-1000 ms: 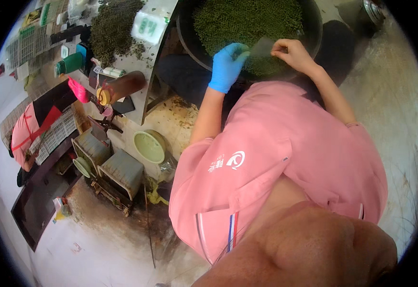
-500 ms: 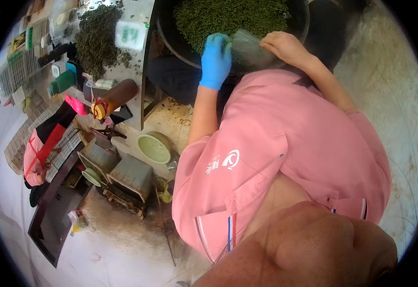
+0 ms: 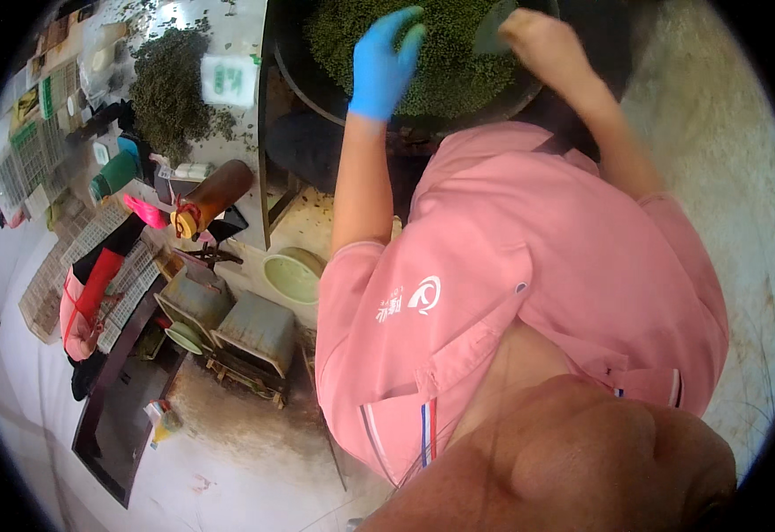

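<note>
The right hand [image 3: 547, 46], bare and slightly blurred, is over the right side of the pan [image 3: 295, 55], finger and thumb closed on a clear plastic film [image 3: 492, 34]. The left hand [image 3: 387, 64], in a blue glove, is over the pan's left side, thumb and fingers parted, with nothing visible in its hold. Green pellets [image 3: 445, 89] fill much of the pan below the film; both hands cover some of them, and the pan's far side is cut off.

Left of the pan, the worktop [image 3: 247, 142] carries a dark pile [image 3: 168, 97], a white packet [image 3: 229, 81] and, nearer the person, a brown bottle [image 3: 219, 195] partly hiding a dark flat thing. Beyond the pan's near-left side sit a pale green bowl [image 3: 293, 277] and a grey bin [image 3: 254, 335]. Farther left of the pan, a co-worker [image 3: 77, 310] bends over.
</note>
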The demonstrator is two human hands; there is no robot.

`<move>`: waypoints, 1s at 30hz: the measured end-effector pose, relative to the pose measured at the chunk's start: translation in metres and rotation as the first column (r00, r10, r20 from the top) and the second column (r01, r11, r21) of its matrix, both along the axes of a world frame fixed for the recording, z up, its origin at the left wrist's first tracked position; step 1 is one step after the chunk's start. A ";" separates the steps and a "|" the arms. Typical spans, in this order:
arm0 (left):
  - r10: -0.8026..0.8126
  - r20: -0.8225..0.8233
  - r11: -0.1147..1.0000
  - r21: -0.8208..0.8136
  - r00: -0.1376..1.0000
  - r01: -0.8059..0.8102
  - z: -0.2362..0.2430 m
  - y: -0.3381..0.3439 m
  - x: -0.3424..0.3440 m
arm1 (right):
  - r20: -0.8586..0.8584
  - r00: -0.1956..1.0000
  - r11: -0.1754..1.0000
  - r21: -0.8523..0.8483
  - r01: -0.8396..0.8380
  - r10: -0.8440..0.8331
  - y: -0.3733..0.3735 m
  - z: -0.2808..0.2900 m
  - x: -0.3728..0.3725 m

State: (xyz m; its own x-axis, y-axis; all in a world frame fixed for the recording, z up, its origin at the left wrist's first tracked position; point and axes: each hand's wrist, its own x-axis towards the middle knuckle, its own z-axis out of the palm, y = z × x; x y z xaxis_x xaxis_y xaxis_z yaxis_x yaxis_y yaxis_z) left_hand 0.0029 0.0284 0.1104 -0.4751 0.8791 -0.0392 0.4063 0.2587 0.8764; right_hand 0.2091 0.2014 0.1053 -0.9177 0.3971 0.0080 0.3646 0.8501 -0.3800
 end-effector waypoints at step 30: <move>-0.389 -0.116 0.855 -0.415 0.914 0.311 -0.117 -0.026 0.071 | -0.285 0.930 0.971 -0.125 0.206 -0.234 0.028 0.026 0.012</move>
State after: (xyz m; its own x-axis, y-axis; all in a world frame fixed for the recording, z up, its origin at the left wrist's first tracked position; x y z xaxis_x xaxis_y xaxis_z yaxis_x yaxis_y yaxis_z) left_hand 0.0739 0.0024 -0.0068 -0.1710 0.9230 -0.3449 0.6798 0.3638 0.6368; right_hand 0.2211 0.2289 0.1308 -0.7689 0.6005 0.2198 0.3976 0.7182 -0.5710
